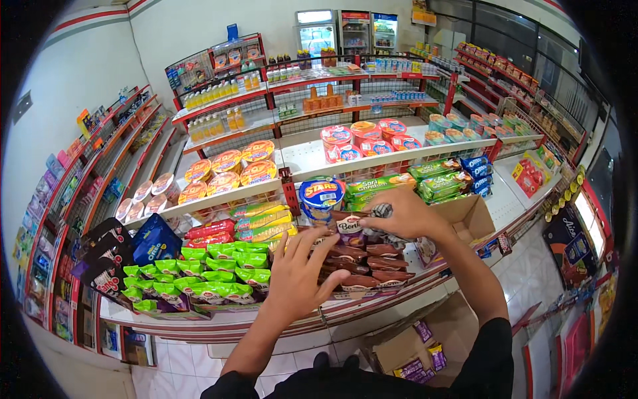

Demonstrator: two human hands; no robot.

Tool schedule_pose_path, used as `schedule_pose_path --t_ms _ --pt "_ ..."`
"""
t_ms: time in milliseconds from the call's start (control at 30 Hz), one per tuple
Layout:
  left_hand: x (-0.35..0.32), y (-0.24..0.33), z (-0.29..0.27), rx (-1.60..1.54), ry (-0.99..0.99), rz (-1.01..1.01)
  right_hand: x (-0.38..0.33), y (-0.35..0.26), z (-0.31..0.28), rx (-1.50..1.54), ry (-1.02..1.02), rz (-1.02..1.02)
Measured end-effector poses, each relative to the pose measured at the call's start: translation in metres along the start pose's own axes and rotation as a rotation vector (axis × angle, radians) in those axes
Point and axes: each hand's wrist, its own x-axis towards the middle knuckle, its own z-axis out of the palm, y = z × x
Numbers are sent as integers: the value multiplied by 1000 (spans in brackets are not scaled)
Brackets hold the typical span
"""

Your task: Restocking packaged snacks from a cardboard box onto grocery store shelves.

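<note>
My right hand (pixel 407 216) is closed, fingers bent round a crumpled grey patterned cloth (pixel 381 211). Its thumb lies by the upper edge of a brown snack packet (pixel 350 231), which stands upright with a pale and purple label. My left hand (pixel 300 272) is spread with nothing in it, its fingertips just left of that packet. Between and below my hands, several more brown snack packets (pixel 349 256) lie in rows at the shelf's front. Behind them stands a blue and white tub (pixel 321 198) with a blue lid.
Bright green packets (pixel 216 276) fill the front shelf on the left, beside red packets (pixel 207 231). An open cardboard box (pixel 468 216) sits right of my right forearm. Cup noodles (pixel 259 173) line the shelf behind. A floor carton (pixel 399 349) near my feet holds purple packets.
</note>
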Motion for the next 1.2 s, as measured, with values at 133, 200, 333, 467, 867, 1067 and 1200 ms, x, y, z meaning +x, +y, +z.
schedule_pose_path --t_ms 133,200,333,467,867,1067,1200 --pt "6 -1 5 148 -27 -32 3 -5 -13 -27 -71 -18" --pt "3 -2 8 134 -89 -38 4 -9 -9 10 -13 -39" --pt "-3 -2 1 50 -59 -63 7 -16 -6 -16 -43 -75" --pt "-8 -6 2 4 -46 -14 4 -18 1 -139 -141 -45" --pt "-10 -6 3 -55 17 40 24 -31 -1 -40 8 -79" --pt "-14 -5 2 -109 50 41 23 -28 31 -59 -150 -138" --pt "-14 -7 3 -120 52 57 38 -39 29 -124 -277 -69"
